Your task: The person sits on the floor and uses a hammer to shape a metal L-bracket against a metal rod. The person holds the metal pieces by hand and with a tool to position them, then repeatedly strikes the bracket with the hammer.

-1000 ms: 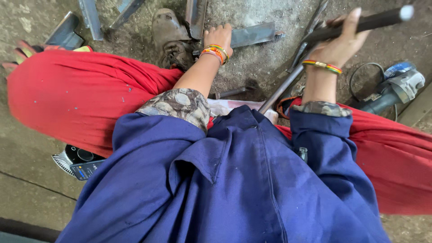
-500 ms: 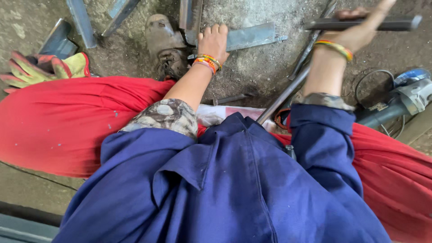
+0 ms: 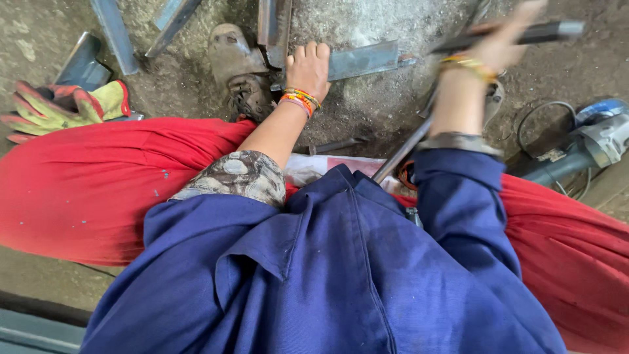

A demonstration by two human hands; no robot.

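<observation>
Left hand (image 3: 310, 67) presses flat, fingers spread, on a grey metal strip (image 3: 362, 60) lying on the far gritty floor (image 3: 367, 111). Right hand (image 3: 501, 46), blurred, has its grip closed around a dark rod (image 3: 532, 33) raised right of it, beside an angle grinder (image 3: 585, 144)

A rough floor (image 3: 367, 124) of grey concrete, dusted with grit and pale filings, was seen under flat daylight. Scrap steel strips (image 3: 114, 33) were scattered across it at the upper left. A dark, smoother band of flooring (image 3: 39, 328) was laid along the lower left edge.
</observation>
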